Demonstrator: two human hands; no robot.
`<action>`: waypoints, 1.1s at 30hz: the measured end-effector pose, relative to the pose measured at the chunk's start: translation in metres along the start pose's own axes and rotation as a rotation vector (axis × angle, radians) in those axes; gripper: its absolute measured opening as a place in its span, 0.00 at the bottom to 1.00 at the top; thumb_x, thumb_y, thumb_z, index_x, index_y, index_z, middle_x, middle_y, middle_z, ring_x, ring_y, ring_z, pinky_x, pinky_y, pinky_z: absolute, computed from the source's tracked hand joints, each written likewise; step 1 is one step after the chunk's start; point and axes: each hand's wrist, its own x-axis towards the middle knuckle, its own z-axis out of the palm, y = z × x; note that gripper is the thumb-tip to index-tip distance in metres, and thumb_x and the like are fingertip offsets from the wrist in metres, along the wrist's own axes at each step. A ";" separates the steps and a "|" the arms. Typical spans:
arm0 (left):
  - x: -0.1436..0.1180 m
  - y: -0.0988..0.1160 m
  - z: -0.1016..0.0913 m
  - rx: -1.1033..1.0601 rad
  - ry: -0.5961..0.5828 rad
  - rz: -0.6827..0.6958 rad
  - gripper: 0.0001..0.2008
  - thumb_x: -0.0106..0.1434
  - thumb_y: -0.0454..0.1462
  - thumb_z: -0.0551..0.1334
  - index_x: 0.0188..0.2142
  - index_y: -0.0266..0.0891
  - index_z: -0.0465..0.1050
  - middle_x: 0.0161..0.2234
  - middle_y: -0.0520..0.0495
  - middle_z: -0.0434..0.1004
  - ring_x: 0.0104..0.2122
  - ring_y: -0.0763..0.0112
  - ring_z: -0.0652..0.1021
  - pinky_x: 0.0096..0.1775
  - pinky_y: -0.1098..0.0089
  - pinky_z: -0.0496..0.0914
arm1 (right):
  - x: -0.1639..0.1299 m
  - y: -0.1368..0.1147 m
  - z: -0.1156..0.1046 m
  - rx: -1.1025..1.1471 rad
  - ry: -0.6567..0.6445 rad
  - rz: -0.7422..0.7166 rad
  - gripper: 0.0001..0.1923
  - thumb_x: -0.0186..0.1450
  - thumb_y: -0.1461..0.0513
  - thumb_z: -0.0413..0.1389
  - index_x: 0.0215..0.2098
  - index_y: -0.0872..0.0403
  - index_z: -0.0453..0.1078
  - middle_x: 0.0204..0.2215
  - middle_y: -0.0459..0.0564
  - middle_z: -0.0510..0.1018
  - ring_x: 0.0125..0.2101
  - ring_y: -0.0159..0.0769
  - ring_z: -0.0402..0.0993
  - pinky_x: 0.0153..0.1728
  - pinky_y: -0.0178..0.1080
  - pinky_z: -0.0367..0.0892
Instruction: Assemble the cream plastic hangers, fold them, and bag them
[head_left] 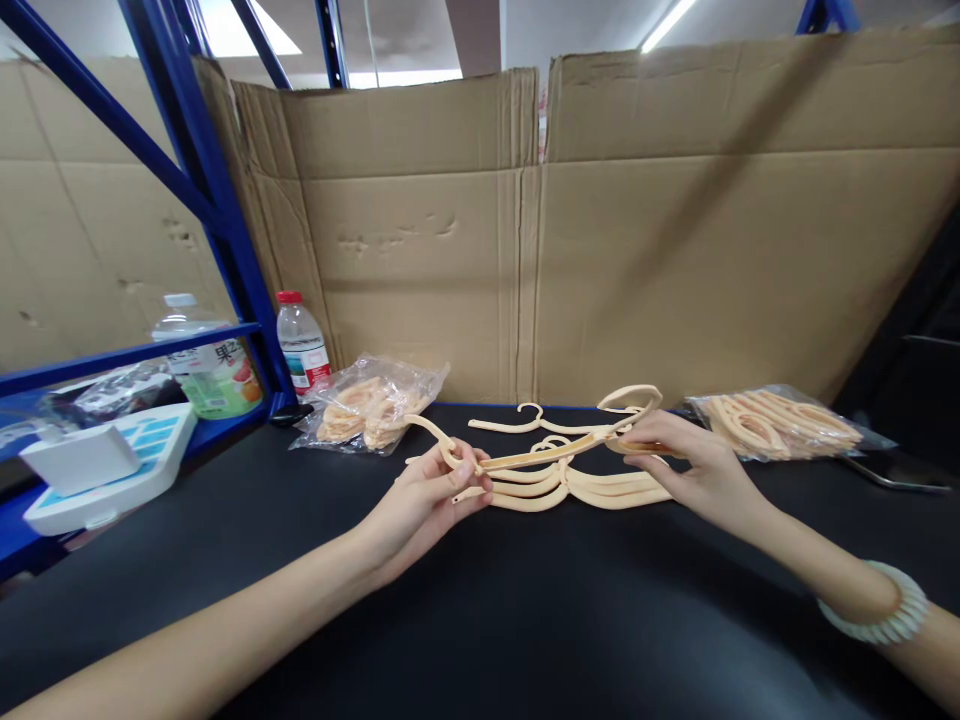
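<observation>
The left hand [431,490] and right hand [690,460] are each pinching one end of a beige plastic hanger [540,455], keeping it level just above the hanger pile [577,485] on the black table [480,620].

Bright ceiling strip lights [667,22] glare overhead, the black tabletop [525,620] stays dim, and edges bow outward.

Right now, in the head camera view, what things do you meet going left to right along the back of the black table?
White scale → green-labelled bottle → red-capped bottle → bag of hangers → loose hangers held in both hands → second bag of hangers.
</observation>
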 end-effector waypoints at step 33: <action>0.004 -0.007 -0.004 -0.070 0.105 -0.053 0.08 0.56 0.23 0.63 0.26 0.34 0.68 0.33 0.45 0.77 0.30 0.74 0.78 0.41 0.71 0.75 | -0.001 -0.018 0.005 -0.162 0.126 -0.149 0.09 0.64 0.70 0.54 0.37 0.51 0.72 0.31 0.49 0.74 0.32 0.34 0.73 0.33 0.36 0.70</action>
